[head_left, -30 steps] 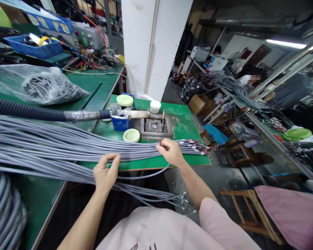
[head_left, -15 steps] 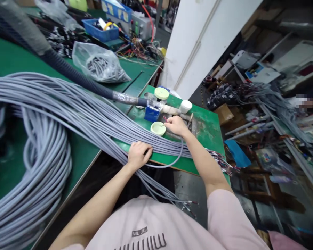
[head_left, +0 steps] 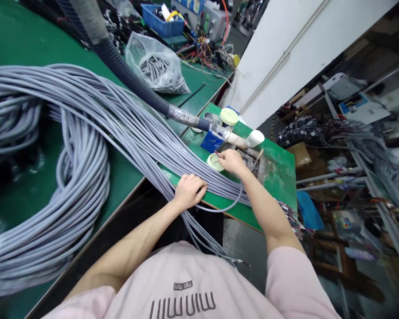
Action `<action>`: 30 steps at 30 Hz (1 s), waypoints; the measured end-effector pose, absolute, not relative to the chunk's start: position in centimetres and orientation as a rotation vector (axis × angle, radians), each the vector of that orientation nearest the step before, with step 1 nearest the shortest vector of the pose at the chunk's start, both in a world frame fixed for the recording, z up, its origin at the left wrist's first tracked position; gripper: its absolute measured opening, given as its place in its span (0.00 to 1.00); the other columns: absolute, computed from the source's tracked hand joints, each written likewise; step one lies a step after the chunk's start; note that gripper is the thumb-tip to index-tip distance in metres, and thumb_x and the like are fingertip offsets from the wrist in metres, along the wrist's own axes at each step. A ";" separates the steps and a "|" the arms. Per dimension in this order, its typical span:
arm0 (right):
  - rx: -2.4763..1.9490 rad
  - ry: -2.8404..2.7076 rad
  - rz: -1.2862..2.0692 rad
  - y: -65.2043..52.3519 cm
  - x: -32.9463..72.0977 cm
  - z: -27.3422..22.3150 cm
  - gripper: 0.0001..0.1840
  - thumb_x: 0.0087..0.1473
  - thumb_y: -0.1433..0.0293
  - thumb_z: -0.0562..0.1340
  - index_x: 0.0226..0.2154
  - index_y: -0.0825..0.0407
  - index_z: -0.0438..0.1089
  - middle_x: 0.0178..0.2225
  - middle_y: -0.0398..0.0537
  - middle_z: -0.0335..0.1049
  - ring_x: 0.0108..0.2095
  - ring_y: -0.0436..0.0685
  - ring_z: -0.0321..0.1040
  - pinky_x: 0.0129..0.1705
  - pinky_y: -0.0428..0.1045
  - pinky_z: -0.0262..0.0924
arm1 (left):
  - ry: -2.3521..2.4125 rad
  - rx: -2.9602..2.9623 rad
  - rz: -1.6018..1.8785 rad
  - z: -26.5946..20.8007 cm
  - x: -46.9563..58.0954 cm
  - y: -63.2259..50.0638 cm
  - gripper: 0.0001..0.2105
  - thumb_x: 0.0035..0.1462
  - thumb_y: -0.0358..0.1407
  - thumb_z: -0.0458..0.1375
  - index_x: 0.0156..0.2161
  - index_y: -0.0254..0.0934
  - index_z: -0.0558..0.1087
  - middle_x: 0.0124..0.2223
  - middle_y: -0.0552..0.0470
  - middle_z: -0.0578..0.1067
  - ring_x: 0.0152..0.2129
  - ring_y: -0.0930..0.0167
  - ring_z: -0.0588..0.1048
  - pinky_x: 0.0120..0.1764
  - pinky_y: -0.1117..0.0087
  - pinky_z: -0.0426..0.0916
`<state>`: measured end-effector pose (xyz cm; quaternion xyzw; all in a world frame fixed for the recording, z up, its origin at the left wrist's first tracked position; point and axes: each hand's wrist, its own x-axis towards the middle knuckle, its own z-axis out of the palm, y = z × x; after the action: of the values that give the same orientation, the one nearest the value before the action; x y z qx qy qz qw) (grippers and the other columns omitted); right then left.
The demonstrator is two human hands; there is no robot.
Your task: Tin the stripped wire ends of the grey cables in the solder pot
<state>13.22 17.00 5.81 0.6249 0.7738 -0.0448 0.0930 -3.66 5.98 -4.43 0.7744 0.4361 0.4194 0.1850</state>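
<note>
My right hand (head_left: 232, 160) pinches the end of a grey cable, its thin reddish wires pointing at a small pale green dish (head_left: 215, 162). Whether the wire tips touch what is in the dish is too small to tell. From this hand the cable (head_left: 240, 195) loops down and back toward my left hand (head_left: 190, 190). That hand is curled over grey cables at the table's front edge, its fingers mostly hiding what they grip. A thick bundle of grey cables (head_left: 159, 141) runs across the table, with stripped coloured wire ends (head_left: 291, 217) at the right.
A ribbed hose (head_left: 142, 91) ends by a blue box (head_left: 213, 141) behind the dish. Close by stand a yellow-green lidded tub (head_left: 229, 116) and a white cup (head_left: 255, 138). A large cable coil (head_left: 86, 199) lies left; a plastic bag (head_left: 158, 66) and white pillar (head_left: 272, 53) are behind.
The whole view has shifted, so the table and hands appear farther right. Both hands keep about the same places, the right at the dish and the left on the cables.
</note>
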 end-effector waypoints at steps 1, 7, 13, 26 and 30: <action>1.858 2.292 -0.130 17.0 13.2 5.7 0.13 0.52 0.69 0.57 0.32 0.54 0.77 0.35 0.55 0.77 0.37 0.60 0.72 0.33 0.47 0.54 | 1.225 2.181 1.186 -4.4 -3.7 6.0 0.07 0.58 0.36 0.53 0.33 0.41 0.74 0.28 0.50 0.75 0.29 0.67 0.68 0.37 0.63 0.53; 1.898 2.293 -0.128 16.8 13.7 6.3 0.13 0.51 0.69 0.57 0.32 0.54 0.77 0.33 0.53 0.77 0.34 0.57 0.70 0.31 0.47 0.51 | 1.226 2.210 1.159 -4.5 -3.7 6.0 0.08 0.59 0.36 0.52 0.34 0.40 0.74 0.29 0.50 0.75 0.30 0.67 0.68 0.37 0.63 0.52; 2.111 2.302 -0.048 16.5 18.7 8.1 0.15 0.53 0.66 0.57 0.26 0.57 0.76 0.25 0.50 0.73 0.27 0.53 0.65 0.28 0.47 0.47 | 1.230 2.213 1.174 -4.5 -3.6 5.9 0.07 0.59 0.36 0.53 0.34 0.40 0.74 0.30 0.50 0.76 0.30 0.67 0.68 0.37 0.64 0.53; 2.440 1.880 0.078 17.4 24.7 4.2 0.15 0.55 0.66 0.56 0.34 0.54 0.78 0.37 0.57 0.78 0.40 0.61 0.73 0.39 0.47 0.60 | 1.384 2.218 0.912 -1.7 -3.2 6.9 0.08 0.57 0.36 0.55 0.28 0.39 0.71 0.25 0.55 0.75 0.29 0.68 0.70 0.34 0.65 0.53; 2.430 1.867 0.054 17.4 24.8 4.0 0.15 0.55 0.66 0.57 0.36 0.54 0.78 0.38 0.58 0.78 0.42 0.62 0.74 0.41 0.48 0.61 | 1.363 2.236 0.918 -1.8 -3.3 7.0 0.08 0.58 0.37 0.55 0.28 0.39 0.71 0.26 0.55 0.75 0.29 0.68 0.70 0.34 0.64 0.53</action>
<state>24.77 17.36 3.96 0.7922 0.6088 0.0176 0.0384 -3.27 6.95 -1.79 0.7924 0.4828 0.3253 0.1822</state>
